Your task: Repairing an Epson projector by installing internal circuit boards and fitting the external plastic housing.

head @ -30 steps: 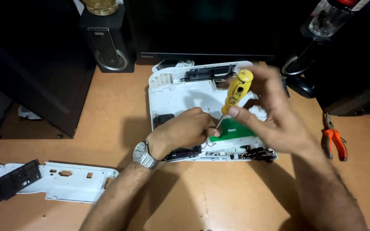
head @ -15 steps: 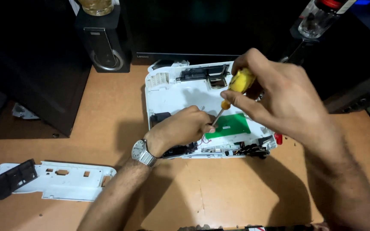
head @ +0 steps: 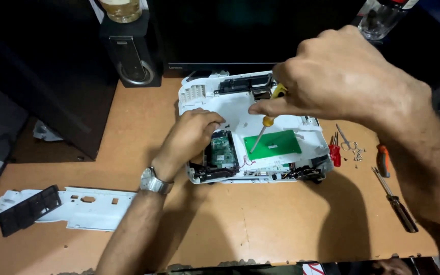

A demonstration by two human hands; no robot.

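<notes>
At the near left of the wooden table [head: 281, 224], a detached white cover panel [head: 85, 203] with a black insert is laid flat, well apart from the work. Further in, the opened white device [head: 240, 112] is seen at the table's middle, its long axis running left to right, its open side facing up. It is steadied by the left hand [head: 192, 135], which is laid palm down over its left part beside the exposed small circuit board [head: 222, 150]; the fingers are curled loosely on the casing and nothing is gripped. To the right of the device, loose screws [head: 356, 153], a red-handled tool [head: 335, 153] and a dark screwdriver [head: 395, 203] are set on the table.

Above the device, a yellow-handled screwdriver [head: 267, 122] is held closed in the right hand [head: 339, 76], pinched near the handle base by thumb and forefinger. Its shaft is tilted, the tip pointed down and to the near left onto the edge of the green board [head: 273, 144]. For the step to go well, the tip should be seated squarely in the screw head, the shaft brought more upright, and downward pressure kept steady while the casing is held firm.

At the far edge, a dark speaker [head: 131, 56] and a monitor base [head: 240, 35] are placed.
</notes>
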